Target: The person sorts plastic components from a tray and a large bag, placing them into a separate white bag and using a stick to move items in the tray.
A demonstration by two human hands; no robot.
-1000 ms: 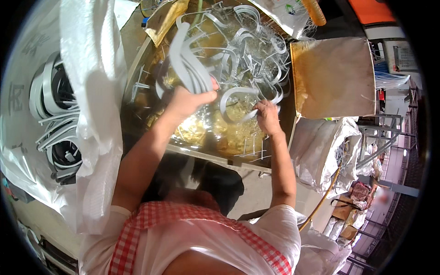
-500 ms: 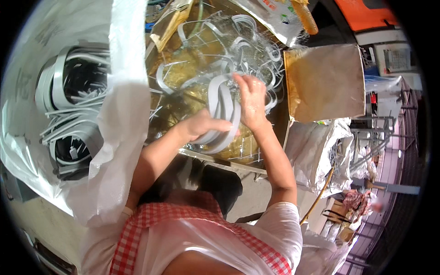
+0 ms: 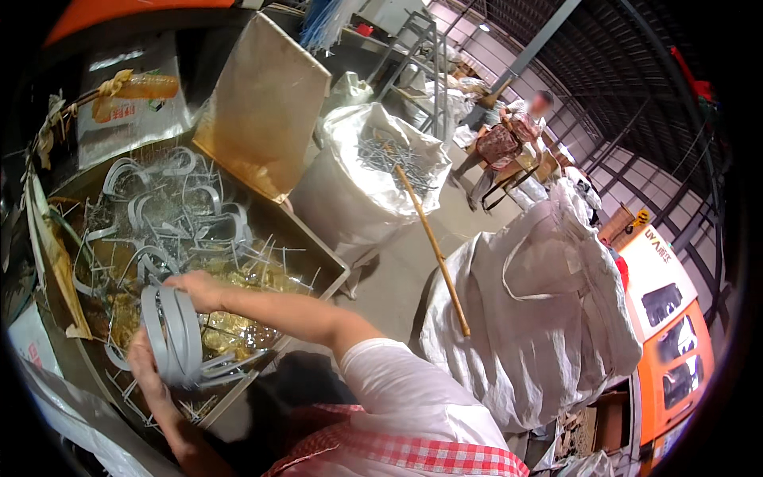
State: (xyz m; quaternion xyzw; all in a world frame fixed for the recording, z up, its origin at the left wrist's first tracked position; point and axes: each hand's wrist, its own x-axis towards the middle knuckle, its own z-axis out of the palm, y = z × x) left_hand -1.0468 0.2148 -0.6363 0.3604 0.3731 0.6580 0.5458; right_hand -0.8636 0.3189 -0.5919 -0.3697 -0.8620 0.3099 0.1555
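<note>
Both my hands hold a small stack of curved grey plastic bands [image 3: 172,338] above the near side of a water-filled tub [image 3: 311,253]. My left hand [image 3: 145,367] cups the stack's left and lower edge, its fingers partly hidden behind it. At the upper right end, my right hand [image 3: 195,291] grips the bands with bent fingers. More loose grey bands [image 3: 159,211] and thin pale branching plastic sprues [image 3: 274,258] lie in the wet, yellowish tub beyond my hands.
A stained upright panel [image 3: 266,103] stands at the tub's far right. Past it, a white sack [image 3: 350,199] holds thin grey sticks, with a wooden pole [image 3: 433,246] leaning from it. A bulky white sack [image 3: 532,318] stands at right. Another person [image 3: 513,139] stands farther back.
My view has swung to the right, so the tub and my hands now appear farther left. The bands stay in both hands; the bag of bands at left has mostly left view.
</note>
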